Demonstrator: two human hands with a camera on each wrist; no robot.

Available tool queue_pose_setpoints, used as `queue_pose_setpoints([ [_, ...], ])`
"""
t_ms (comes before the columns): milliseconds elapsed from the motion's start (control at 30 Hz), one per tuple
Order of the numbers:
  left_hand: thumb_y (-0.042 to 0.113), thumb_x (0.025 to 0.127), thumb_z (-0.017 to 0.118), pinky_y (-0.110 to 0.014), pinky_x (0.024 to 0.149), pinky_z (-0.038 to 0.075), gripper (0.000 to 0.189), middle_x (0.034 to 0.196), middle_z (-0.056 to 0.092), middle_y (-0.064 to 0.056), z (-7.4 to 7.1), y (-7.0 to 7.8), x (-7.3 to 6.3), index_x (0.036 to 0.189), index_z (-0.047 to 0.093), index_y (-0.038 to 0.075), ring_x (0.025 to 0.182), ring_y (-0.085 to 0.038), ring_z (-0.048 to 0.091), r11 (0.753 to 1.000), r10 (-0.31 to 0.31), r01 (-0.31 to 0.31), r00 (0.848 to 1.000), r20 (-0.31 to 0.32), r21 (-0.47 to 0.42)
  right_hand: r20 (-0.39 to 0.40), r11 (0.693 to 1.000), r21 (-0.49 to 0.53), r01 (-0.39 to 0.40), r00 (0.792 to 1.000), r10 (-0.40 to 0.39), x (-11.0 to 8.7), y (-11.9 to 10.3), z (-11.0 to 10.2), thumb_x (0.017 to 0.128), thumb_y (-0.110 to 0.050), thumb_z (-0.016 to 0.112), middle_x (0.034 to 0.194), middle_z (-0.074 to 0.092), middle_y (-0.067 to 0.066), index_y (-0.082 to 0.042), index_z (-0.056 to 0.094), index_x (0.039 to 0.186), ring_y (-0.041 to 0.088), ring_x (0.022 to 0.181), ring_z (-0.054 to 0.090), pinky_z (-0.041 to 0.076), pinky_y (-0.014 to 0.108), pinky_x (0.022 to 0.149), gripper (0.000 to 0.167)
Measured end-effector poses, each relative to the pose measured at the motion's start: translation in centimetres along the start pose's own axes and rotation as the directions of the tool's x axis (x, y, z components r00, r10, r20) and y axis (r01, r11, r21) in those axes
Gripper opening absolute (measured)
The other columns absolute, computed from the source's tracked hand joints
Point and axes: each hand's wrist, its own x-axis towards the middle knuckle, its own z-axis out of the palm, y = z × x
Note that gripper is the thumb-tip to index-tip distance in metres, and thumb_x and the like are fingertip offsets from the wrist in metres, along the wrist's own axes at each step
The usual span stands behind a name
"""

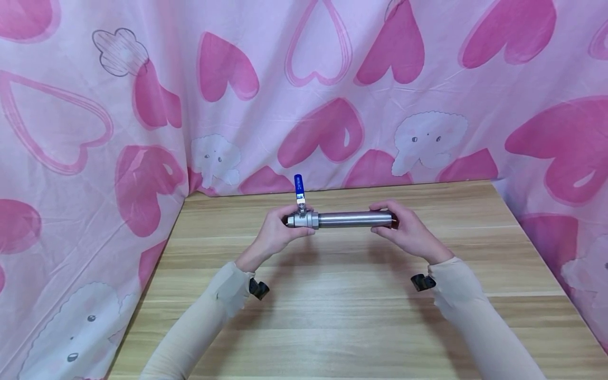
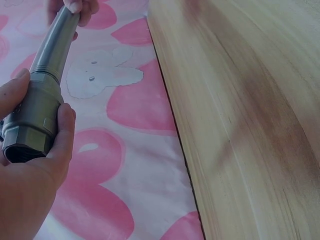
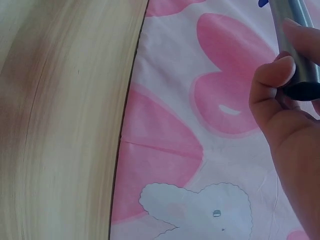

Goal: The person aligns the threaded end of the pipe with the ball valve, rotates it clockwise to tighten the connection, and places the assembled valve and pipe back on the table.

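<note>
Fingers of the left hand (image 1: 274, 231) curl round the valve (image 1: 305, 220), those of the right hand (image 1: 411, 230) round the pipe (image 1: 349, 219); gripped at opposite ends, presumably for balance, the joined pair hangs level above the table (image 1: 332, 322)

A pale wood-grain table (image 1: 309, 327), pink curtain (image 1: 266, 121) behind and beside it (hearts (image 1: 320, 134) and white cartoon animals (image 1: 429, 138)).

Pale lettering (image 1: 299, 184) on blue valve lever (image 1: 297, 178): too small to make out. No text legible.
</note>
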Motion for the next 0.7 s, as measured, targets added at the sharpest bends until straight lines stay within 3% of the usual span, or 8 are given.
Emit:
queue_pose_setpoints([
  [400, 0.017, 0.071, 0.086, -0.031, 0.081, 0.05, 0.051, 0.113, 0.07, -0.004, 0.15, -0.07, 0.01, 0.119, 0.068, 0.017, 0.092, -0.019, 0.061, 1.0, 0.015, -0.015, 1.0, -0.004, -0.027, -0.049, 1.0, 0.006, 0.024, 0.999, -0.023, -0.04, -0.25, 0.05, 0.082, -0.003, 0.075, 0.112, 0.063, 0.011, -0.01, 0.058, 0.12, 0.014, 0.089, 0.06, 0.051, 0.019, 0.073, 0.043],
  [700, 0.019, 0.073, 0.085, -0.031, 0.081, 0.05, 0.048, 0.113, 0.07, -0.002, 0.09, -0.11, -0.06, 0.117, 0.069, 0.023, 0.092, -0.019, 0.061, 1.0, -0.003, 0.003, 1.0, 0.001, -0.031, -0.052, 1.0, -0.003, 0.013, 0.999, -0.013, -0.02, -0.32, 0.0, 0.081, -0.004, 0.076, 0.111, 0.065, 0.011, -0.011, 0.058, 0.12, 0.016, 0.087, 0.06, 0.051, 0.02, 0.073, 0.044],
])
